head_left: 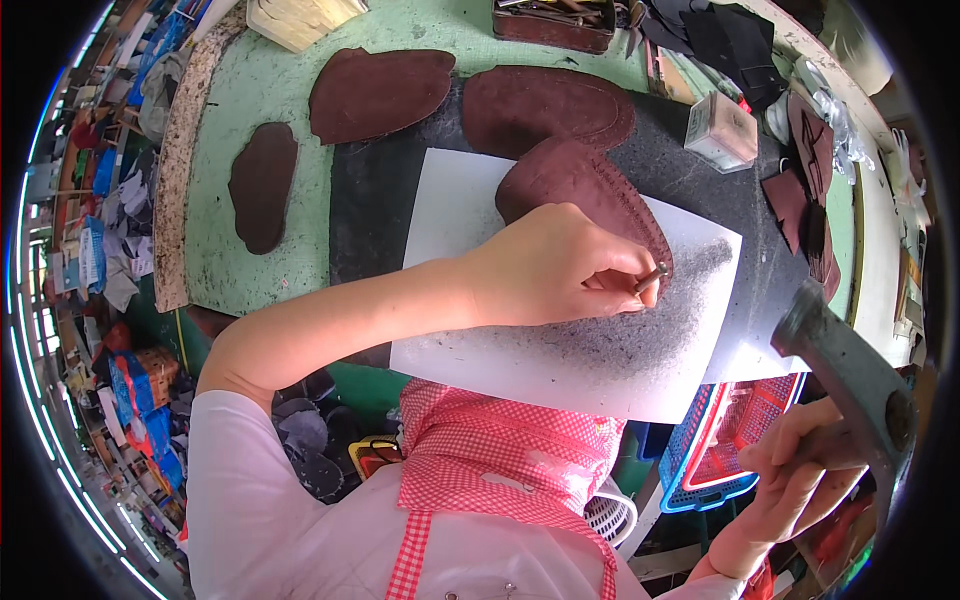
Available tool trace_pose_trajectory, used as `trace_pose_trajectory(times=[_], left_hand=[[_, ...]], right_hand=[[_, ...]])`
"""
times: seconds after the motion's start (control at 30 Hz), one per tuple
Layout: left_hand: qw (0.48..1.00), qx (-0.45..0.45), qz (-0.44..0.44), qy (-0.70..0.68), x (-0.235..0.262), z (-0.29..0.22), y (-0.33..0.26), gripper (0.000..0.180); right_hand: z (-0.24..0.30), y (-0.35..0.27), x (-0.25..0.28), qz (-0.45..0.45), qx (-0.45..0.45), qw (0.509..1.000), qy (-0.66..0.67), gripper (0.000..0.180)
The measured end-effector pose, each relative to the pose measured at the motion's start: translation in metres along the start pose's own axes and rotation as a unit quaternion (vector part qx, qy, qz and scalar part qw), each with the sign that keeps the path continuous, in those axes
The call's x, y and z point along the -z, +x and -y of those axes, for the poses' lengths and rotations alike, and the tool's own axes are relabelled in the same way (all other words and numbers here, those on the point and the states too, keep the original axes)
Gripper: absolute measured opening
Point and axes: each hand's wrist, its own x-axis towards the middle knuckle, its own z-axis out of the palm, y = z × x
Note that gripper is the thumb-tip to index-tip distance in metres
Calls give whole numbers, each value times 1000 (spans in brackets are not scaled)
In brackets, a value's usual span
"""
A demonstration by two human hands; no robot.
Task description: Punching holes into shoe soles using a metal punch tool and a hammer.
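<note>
At 1 o'clock, a maroon leather piece (585, 185) lay partly over a white sheet (455, 200); the left hand (555, 265) pinched 1 metal rod (652, 277) by the leather's edge; the right hand (797, 470) grasped 1 hammer (855, 370) at 4 o'clock.

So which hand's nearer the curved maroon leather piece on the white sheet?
Left. The left hand is over the leather piece; the right hand holds a grey metal hammer, farther right.

A workshop: hammer (855, 372), cut maroon pieces (570, 185), box of tools (553, 36).
</note>
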Motion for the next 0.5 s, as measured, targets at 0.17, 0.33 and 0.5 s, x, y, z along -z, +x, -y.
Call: trace_pose_trajectory(times=[0.17, 0.33, 0.5], left_hand=[[981, -64, 12, 183, -1, -9, -8, 15], [995, -33, 25, 95, 7, 1, -5, 18], [999, 6, 23, -25, 5, 4, -3, 17]], right_hand=[[-16, 5, -36, -48, 62, 984, -159, 19], [-21, 11, -52, -94, 19, 979, -181, 43], [-24, 9, -56, -185, 86, 964, -173, 53]])
